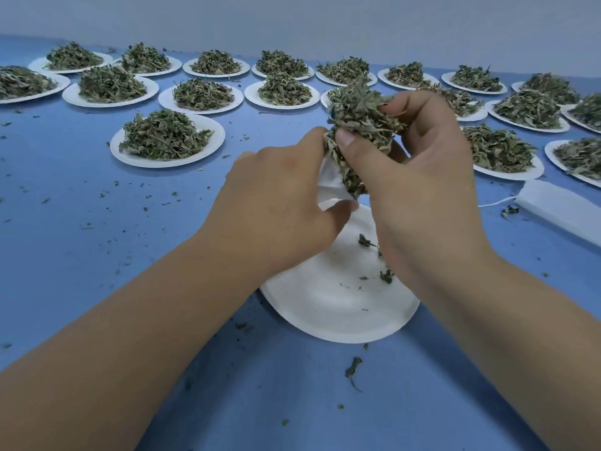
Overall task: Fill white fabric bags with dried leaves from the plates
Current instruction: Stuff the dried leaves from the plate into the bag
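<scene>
Left hand (pixel 279 203) pinches the mouth of a white bag (pixel 330 180) above the nearly bare plate (pixel 338 307) | right hand (pixel 413 157), fingers closed around a clump of dried leaves (pixel 361 118), holds it at the bag's opening | heaped plates (pixel 167 139) line the blue table (pixel 97 222) beyond | spare bags (pixel 559 206) lie right of the plate.

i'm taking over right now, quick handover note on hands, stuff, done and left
Left hand: holds the white bag open above the near plate.
Right hand: gripping a clump of dried leaves, pressing it into the bag mouth.
Done: near plate is almost bare, only crumbs.
Left: finish this clump, then the many full plates across the blue table. More white bags lie at the right.
</scene>
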The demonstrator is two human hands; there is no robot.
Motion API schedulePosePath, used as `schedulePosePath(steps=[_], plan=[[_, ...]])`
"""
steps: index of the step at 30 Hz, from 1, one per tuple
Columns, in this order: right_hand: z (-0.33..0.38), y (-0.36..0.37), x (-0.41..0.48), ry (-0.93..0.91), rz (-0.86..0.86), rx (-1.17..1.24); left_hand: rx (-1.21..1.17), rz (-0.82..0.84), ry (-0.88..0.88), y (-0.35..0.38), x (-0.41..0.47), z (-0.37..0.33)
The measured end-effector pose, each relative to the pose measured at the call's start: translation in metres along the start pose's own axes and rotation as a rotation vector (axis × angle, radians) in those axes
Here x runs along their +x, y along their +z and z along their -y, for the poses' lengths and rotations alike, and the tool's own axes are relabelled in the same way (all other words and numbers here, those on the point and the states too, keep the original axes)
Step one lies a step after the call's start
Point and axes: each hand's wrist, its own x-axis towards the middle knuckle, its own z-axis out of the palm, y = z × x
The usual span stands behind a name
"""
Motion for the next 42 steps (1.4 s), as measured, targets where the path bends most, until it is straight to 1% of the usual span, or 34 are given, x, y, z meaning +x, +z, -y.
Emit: schedulePosePath(steps=[2, 5, 9, 15, 17, 22, 25, 28, 31, 34, 36, 38, 39, 40, 41, 42], plan=[[-0.001, -0.001, -0.002, -0.023, 0.004, -0.013, -0.064, -0.022, -0.056, -0.002, 0.001, 0.001], [-0.003, -0.007, -0.005, -0.061, 0.067, -0.035, -0.148, -0.06, -0.126, -0.005, 0.002, 0.008], [-0.006, -0.017, -0.01, -0.098, 0.185, -0.151, -0.154, -0.057, -0.133, -0.006, 0.002, 0.009], [-0.006, -0.031, -0.009, -0.184, 0.278, -0.253, -0.17, 0.011, -0.109, -0.008, 0.002, 0.01], [-0.005, -0.035, -0.005, -0.114, 0.292, -0.251, -0.163, 0.059, -0.072, -0.01, 0.001, 0.009], [-0.001, -0.047, 0.009, 0.063, 0.45, -0.345, -0.138, 0.164, 0.136, -0.007, 0.002, 0.009], [0.002, -0.05, 0.018, 0.108, 0.51, -0.373, -0.124, 0.168, 0.207, -0.003, 0.002, 0.012], [0.008, -0.048, 0.027, 0.225, 0.635, -0.382, -0.113, 0.182, 0.254, -0.006, 0.0, 0.013], [0.01, -0.047, 0.037, 0.317, 0.724, -0.36, -0.12, 0.174, 0.303, -0.009, 0.0, 0.013], [0.009, -0.045, 0.036, 0.379, 0.838, -0.239, -0.092, 0.15, 0.326, -0.012, 0.006, 0.01], [0.004, -0.043, 0.033, 0.36, 0.835, -0.178, -0.112, 0.182, 0.323, -0.014, 0.001, 0.01], [0.001, -0.04, 0.03, 0.337, 0.782, -0.156, -0.107, 0.207, 0.348, -0.016, -0.003, 0.015], [-0.001, -0.04, 0.03, 0.324, 0.753, -0.144, -0.098, 0.215, 0.309, -0.016, 0.002, 0.013], [-0.002, -0.041, 0.031, 0.321, 0.72, -0.129, -0.1, 0.258, 0.238, -0.017, 0.01, 0.008], [-0.002, -0.041, 0.031, 0.324, 0.689, -0.117, -0.166, 0.351, 0.198, -0.023, 0.009, 0.013], [-0.002, -0.042, 0.031, 0.323, 0.663, -0.114, -0.22, 0.31, 0.187, -0.028, 0.006, 0.021]])
